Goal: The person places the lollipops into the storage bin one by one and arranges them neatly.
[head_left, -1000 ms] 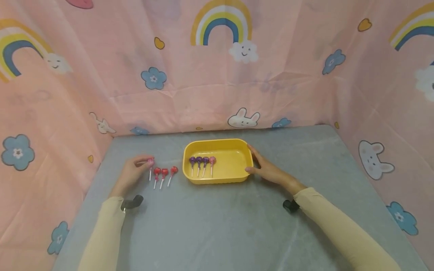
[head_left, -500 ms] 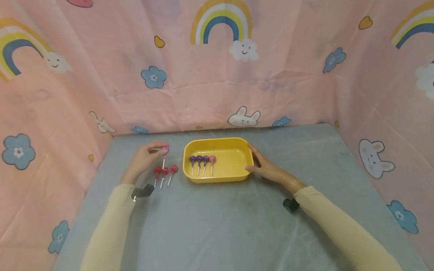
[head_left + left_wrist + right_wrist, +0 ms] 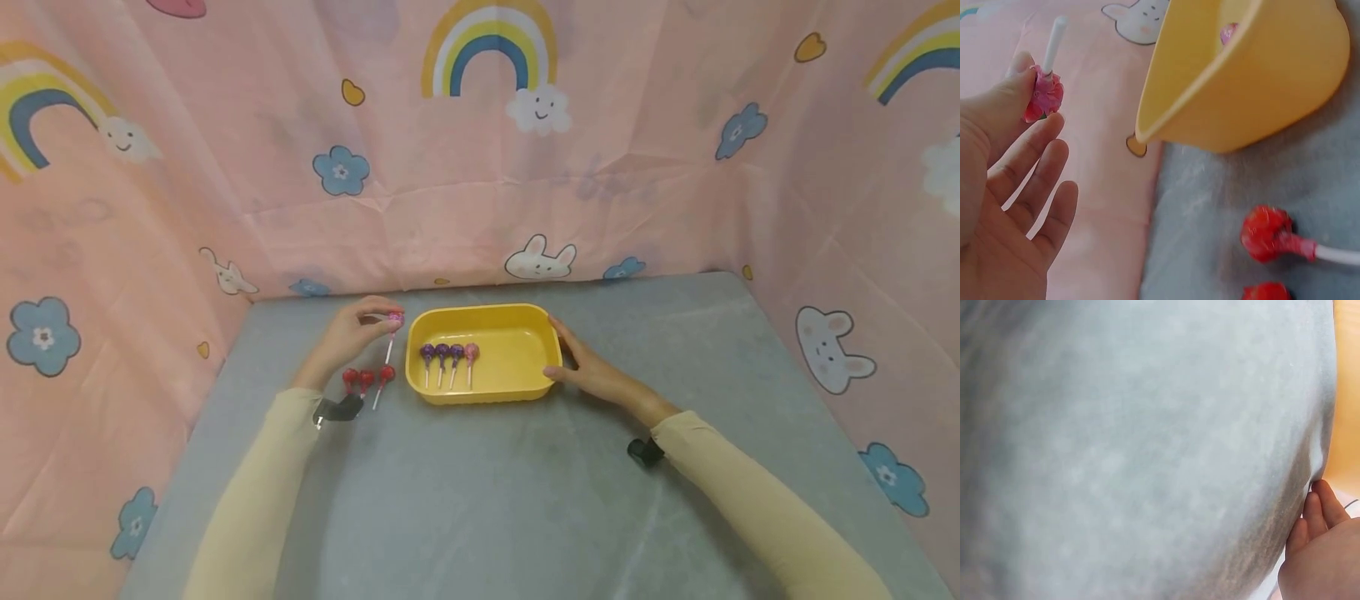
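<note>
My left hand (image 3: 347,339) pinches a pink-wrapped lollipop (image 3: 395,320) by its candy head, raised just left of the yellow plastic box (image 3: 517,397). In the left wrist view the white stick (image 3: 1055,44) juts out of the pinch, and the other fingers (image 3: 1054,209) are spread. My right hand (image 3: 600,377) holds the box's right end, its thumb at the rim and its fingers against the outer wall. Along the left inside the box lie several lollipops: purple ones (image 3: 442,353) and a pink one (image 3: 472,354). Red lollipops (image 3: 386,375) lie on the table beside it, partly hidden by the left wrist.
A grey cloth (image 3: 480,500) covers the table. Pink patterned fabric (image 3: 480,200) hangs behind and along both sides, meeting the table's back edge. Dark wrist mounts (image 3: 339,408) sit on both sleeves.
My left hand has lifted the pink lollipop from beside the red ones and carried it right and away from me, up to the box's left side. The right hand stays on the box.
</note>
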The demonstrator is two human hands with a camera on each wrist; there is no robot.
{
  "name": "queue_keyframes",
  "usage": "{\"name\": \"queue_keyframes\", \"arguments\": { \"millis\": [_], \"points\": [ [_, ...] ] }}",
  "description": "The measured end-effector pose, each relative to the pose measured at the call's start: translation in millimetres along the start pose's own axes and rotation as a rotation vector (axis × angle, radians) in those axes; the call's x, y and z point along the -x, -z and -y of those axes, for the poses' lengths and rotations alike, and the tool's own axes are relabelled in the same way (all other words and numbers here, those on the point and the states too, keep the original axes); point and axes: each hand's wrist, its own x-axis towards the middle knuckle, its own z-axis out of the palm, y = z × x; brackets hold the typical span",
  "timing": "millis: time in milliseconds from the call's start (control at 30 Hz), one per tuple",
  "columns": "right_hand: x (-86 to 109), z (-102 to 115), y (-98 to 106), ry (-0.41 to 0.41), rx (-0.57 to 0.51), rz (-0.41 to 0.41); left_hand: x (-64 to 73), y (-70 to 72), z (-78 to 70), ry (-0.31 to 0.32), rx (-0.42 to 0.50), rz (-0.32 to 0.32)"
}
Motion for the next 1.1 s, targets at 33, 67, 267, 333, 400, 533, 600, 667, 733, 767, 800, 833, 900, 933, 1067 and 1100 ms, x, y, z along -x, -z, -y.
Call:
{"name": "queue_keyframes", "arguments": {
  "millis": [33,67,267,333,400,533,600,667,733,767,800,833,900,933,1067,1100],
  "points": [
    [-0.1,0,0,0.001,0.000,-0.001,-1.7,-1.0,-2.2,-0.009,-0.002,0.005],
    [-0.3,0,1,0.000,0.003,-0.001,-3.6,-2.0,-4.2,-0.016,-0.006,0.012],
    [-0.2,2,1,-0.010,0.014,-0.001,-13.1,-8.2,-15.6,-0.041,-0.017,0.053],
    [-0.2,3,1,-0.010,0.015,-0.001,-17.0,-10.8,-18.8,-0.056,-0.005,0.059],
    [-0.3,3,1,-0.004,0.014,0.000,-20.9,-13.4,-22.0,-0.063,0.005,0.067],
    [-0.2,3,1,0.005,0.015,-0.001,-28.3,-18.9,-28.3,-0.046,0.023,0.094],
    [0.1,3,1,0.005,0.015,-0.001,-31.4,-21.7,-30.7,-0.033,0.027,0.106],
    [0.3,3,1,0.000,0.011,0.000,-35.1,-24.8,-32.3,-0.024,0.028,0.113],
    [0.4,3,1,-0.002,0.009,-0.001,-38.7,-27.9,-33.3,-0.022,0.025,0.116],
    [0.4,3,1,-0.003,0.010,-0.001,-40.4,-29.5,-33.4,-0.026,0.026,0.117],
    [0.6,3,1,-0.004,0.013,0.000,-42.3,-31.3,-33.5,-0.028,0.025,0.120],
    [0.7,3,1,-0.006,0.016,-0.001,-43.6,-33.0,-33.4,-0.032,0.025,0.123],
    [1.1,4,0,-0.007,0.016,-0.003,-45.7,-36.7,-33.5,-0.036,0.031,0.131],
    [1.2,4,0,-0.009,0.020,-0.003,-47.5,-39.0,-33.4,-0.039,0.037,0.135],
    [1.5,6,1,-0.015,0.011,-0.001,-53.4,-47.9,-32.7,-0.049,0.065,0.155],
    [1.6,6,1,-0.017,0.009,0.000,-54.9,-50.3,-32.0,-0.051,0.072,0.158]
  ]
}}
